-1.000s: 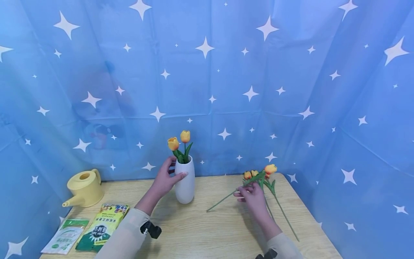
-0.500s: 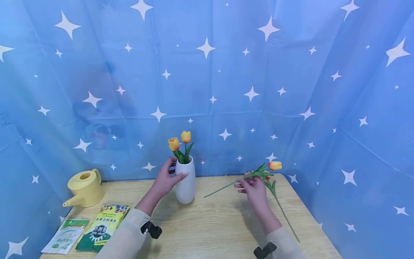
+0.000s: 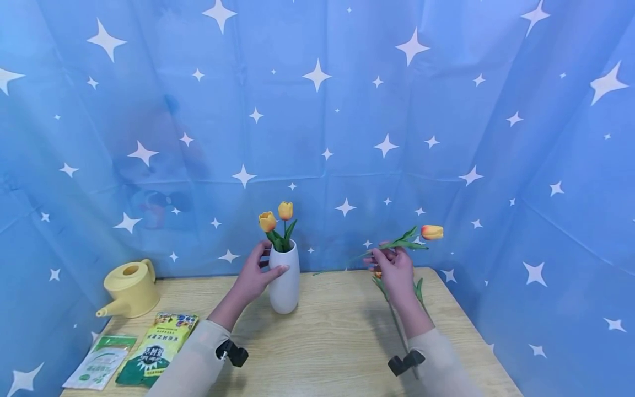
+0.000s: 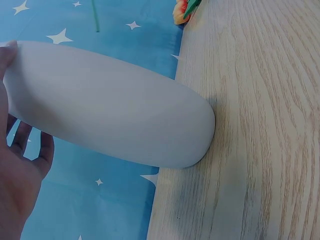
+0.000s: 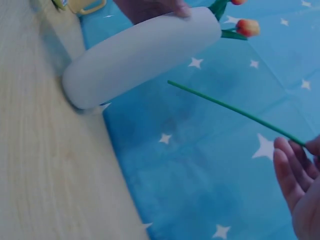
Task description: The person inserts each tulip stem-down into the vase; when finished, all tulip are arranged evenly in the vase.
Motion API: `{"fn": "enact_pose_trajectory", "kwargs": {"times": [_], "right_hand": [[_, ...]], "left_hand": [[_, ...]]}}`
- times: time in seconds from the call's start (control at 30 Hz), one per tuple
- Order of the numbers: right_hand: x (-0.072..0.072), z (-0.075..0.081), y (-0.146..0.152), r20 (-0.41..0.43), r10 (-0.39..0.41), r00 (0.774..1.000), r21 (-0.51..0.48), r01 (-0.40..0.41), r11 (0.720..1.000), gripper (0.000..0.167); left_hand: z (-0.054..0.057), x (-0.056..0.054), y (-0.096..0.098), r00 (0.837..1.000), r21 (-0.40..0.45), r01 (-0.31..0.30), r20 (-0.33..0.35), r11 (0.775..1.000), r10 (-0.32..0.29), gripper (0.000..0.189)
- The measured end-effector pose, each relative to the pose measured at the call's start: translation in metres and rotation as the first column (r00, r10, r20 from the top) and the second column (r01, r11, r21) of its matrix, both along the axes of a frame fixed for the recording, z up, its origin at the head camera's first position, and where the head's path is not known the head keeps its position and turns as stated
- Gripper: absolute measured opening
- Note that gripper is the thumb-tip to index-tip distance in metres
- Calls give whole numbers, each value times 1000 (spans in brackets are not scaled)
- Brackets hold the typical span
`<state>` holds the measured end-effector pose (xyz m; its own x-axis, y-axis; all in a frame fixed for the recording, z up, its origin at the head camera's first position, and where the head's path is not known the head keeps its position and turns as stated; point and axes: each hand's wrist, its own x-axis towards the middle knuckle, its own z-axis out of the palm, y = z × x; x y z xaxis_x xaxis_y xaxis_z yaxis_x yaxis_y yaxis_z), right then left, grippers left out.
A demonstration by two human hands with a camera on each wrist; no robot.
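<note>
A white vase (image 3: 284,286) stands upright on the wooden table, holding two yellow-orange tulips (image 3: 267,221) with green leaves. My left hand (image 3: 254,274) grips it near the top from the left side, thumb in front and fingers behind. To the right, my right hand (image 3: 395,274) pinches the green stem of another tulip (image 3: 431,232) above the table's back edge. The flower points right; the bare stem end (image 5: 220,103) points toward the vase, apart from it in the right wrist view. More tulips lie below that hand, partly hidden, with one long stem (image 3: 397,325) showing.
A yellow watering can (image 3: 131,289) stands at the table's back left. In front of it lie a white-green packet (image 3: 101,362) and a yellow-green bag (image 3: 157,347). A blue star-patterned curtain (image 3: 317,127) hangs close behind the wooden table (image 3: 317,353).
My right hand has risen, lifting one tulip off the others; its flower has moved up and right. The left hand and the vase have stayed in place.
</note>
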<state>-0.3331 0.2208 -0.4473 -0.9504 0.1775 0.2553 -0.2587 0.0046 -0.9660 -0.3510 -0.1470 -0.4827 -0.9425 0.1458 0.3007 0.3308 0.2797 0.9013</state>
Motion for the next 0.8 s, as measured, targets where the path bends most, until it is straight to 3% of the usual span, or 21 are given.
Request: {"fn": "enact_pose_trajectory", "kwargs": {"times": [0.3, 0.8], "right_hand": [[-3, 30, -5, -134, -14, 991, 50, 20, 999, 23], [-15, 80, -31, -291, 33, 956, -20, -40, 999, 13]], "left_hand": [[1, 1, 0, 1000, -3, 1, 12, 1000, -1, 73], [3, 2, 1, 1000, -2, 2, 6, 1000, -2, 71]]}}
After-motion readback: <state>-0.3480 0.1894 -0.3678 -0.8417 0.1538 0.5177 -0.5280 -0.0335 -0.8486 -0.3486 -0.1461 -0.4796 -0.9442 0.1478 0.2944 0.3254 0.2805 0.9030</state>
